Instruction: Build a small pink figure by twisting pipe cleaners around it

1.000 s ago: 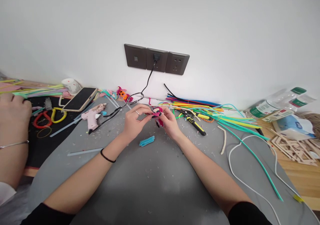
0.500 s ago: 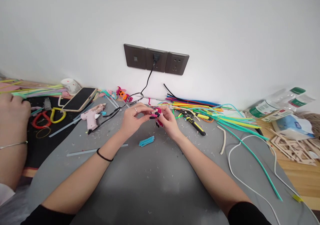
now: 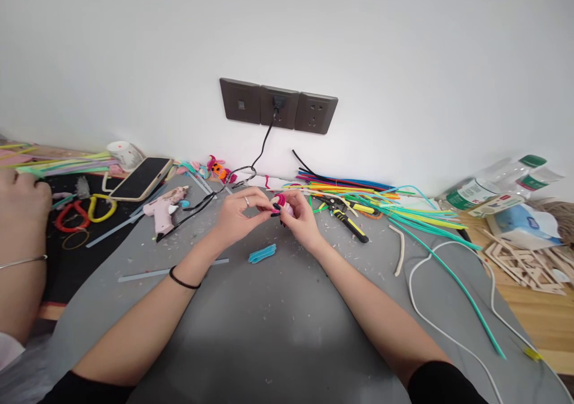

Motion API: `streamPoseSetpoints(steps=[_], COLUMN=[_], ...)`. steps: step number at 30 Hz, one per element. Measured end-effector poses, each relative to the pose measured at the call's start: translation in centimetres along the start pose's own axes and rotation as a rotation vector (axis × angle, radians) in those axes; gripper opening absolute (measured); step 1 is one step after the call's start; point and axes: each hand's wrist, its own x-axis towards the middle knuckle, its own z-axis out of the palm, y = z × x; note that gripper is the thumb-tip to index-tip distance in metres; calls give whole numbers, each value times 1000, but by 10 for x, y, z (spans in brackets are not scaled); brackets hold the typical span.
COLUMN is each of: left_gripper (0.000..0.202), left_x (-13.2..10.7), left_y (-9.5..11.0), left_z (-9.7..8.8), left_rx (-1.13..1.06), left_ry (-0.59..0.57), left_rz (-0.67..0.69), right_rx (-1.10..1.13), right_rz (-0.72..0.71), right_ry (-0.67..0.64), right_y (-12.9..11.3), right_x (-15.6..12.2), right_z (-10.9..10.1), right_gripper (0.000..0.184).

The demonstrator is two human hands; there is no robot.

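Observation:
Between my fingertips is a small magenta and pale pink pipe-cleaner piece (image 3: 281,200), partly covered by the fingers. My left hand (image 3: 244,214) pinches its left side with thumb and forefinger. On the other side, my right hand (image 3: 299,216) wraps its fingers round the piece. A folded bundle of light-blue pipe cleaner (image 3: 262,253) lies on the grey table just below my hands. To its left, a translucent glue stick (image 3: 147,274) rests partly behind my left forearm.
A pink glue gun (image 3: 162,211) with a black cord lies left. Black-yellow pliers (image 3: 350,225) and loose pipe cleaners (image 3: 421,216) lie right, near a white cable (image 3: 419,308). At far left are a co-worker's hand (image 3: 22,213), a phone (image 3: 141,178) and red-yellow-handled pliers (image 3: 72,215).
My fingers have shifted slightly on the magenta piece, and its pale pink part now shows more. The co-worker's hand has barely moved.

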Motion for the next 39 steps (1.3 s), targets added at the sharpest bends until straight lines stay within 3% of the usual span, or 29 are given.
streamPoseSetpoints(steps=[6, 12, 17, 34, 39], left_gripper=[7, 15, 33, 32, 24], left_x=[-2, -1, 2, 0, -4], left_y=[-1, -4, -5, -12, -14], left_z=[1, 1, 0, 0, 5], left_rx=[39, -83, -230, -207, -202], left_ry=[4, -44, 10, -34, 31], left_rz=[-86, -397, -533, -488, -382], right_rx=[-148, -161, -112, -325, -285], right_rz=[-52, -46, 12, -45, -43], right_ry=[23, -6, -81, -104, -97], right_y=[0, 2, 8, 5, 4], right_x=[-3, -3, -2, -2, -2], right_z=[0, -4, -6, -10, -8], right_gripper=[26, 26, 35, 30, 25])
